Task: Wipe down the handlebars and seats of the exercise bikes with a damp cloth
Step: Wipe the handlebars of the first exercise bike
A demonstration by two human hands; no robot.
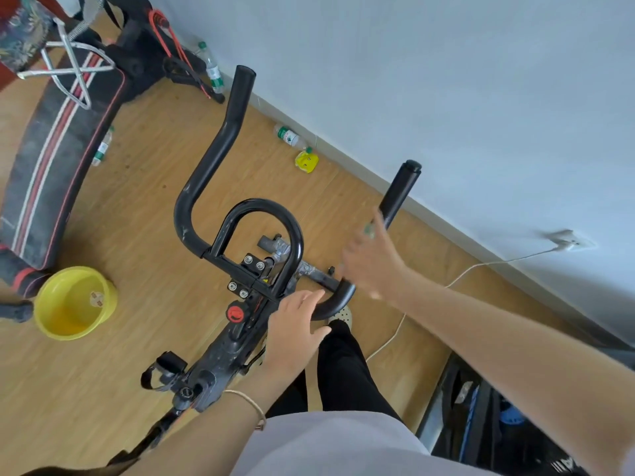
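Left hand [295, 324]: fingers loose, at the handlebar [213, 159] bend.
Right hand [369, 259]: blurred, fingers straight, beside the right grip [400, 190].
Floor: yellow bucket [74, 302], bottle [288, 135], white cable [388, 341].

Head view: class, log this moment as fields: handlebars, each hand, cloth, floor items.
handlebars: black, on the exercise bike
left hand: open, at the bar's right bend
right hand: blurred, fingers spread, by the right grip
cloth: none visible
floor: yellow bucket left of bike; plastic bottle by wall
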